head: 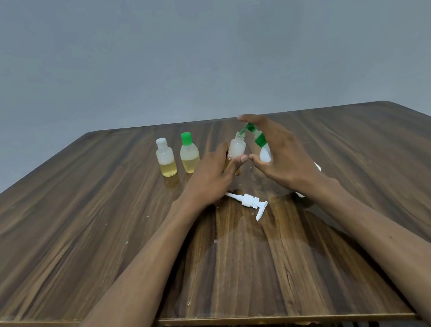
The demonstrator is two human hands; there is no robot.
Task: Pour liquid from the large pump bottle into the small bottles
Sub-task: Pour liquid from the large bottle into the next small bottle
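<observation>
My left hand [211, 178] holds a small clear bottle [237, 146] upright on the table, thumb across its base; its neck is uncapped. My right hand [280, 153] curves round a small white bottle with a green flip cap [261, 142], thumb below and fingers above. That bottle tilts left, its open green spout at the clear bottle's mouth. A white pump head with its tube [251, 203] lies on the table just in front of both hands. White parts [317, 167] show behind my right wrist, mostly hidden; I cannot tell what they are.
Two capped small bottles stand at the back left, each part full of yellowish liquid: one with a white cap [166, 161], one with a green cap [189, 153]. The wooden table [78, 226] has a wet sheen near its front edge. A dark floor lies below.
</observation>
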